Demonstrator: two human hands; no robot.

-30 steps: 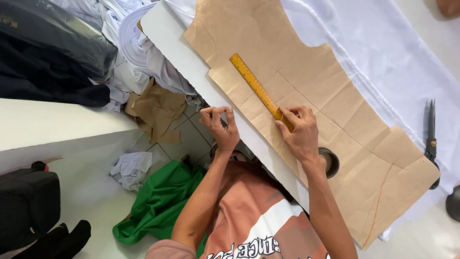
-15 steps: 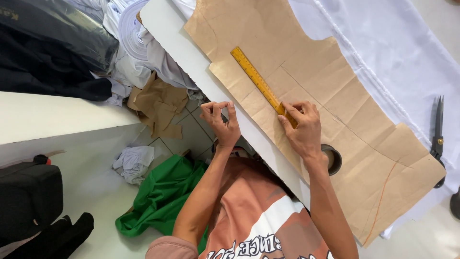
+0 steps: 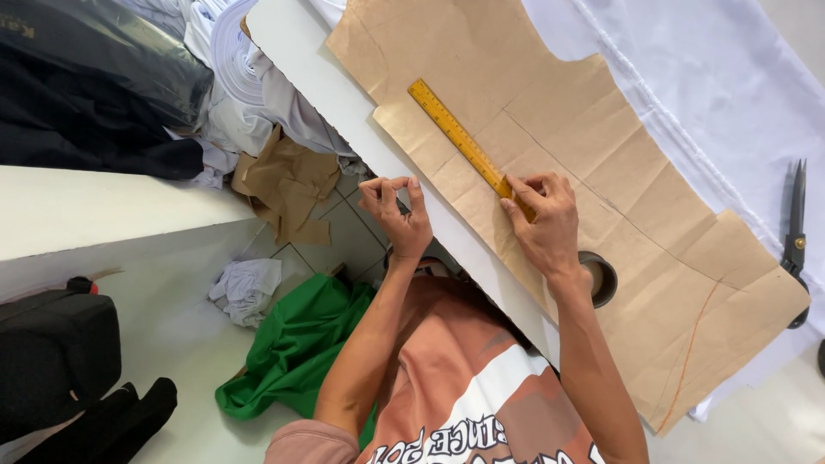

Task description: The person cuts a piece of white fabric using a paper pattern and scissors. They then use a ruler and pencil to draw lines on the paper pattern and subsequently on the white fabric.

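A large brown paper pattern lies on the white table, over white fabric. A yellow ruler rests slanted on the paper. My right hand presses down on the ruler's near end with fingertips and thumb. My left hand hovers just off the table's edge, over the floor, with its fingers pinched on a small dark thing that I cannot identify. A thin orange curve is drawn near the paper's right end.
Black scissors lie on the fabric at the right. A dark round roll sits by my right wrist. On the floor are green cloth, brown paper scraps, a white rag, a black bag and piled clothes.
My left hand has lifted slightly toward the table's edge and its fingers now pinch upward. The right hand stays on the ruler's end.
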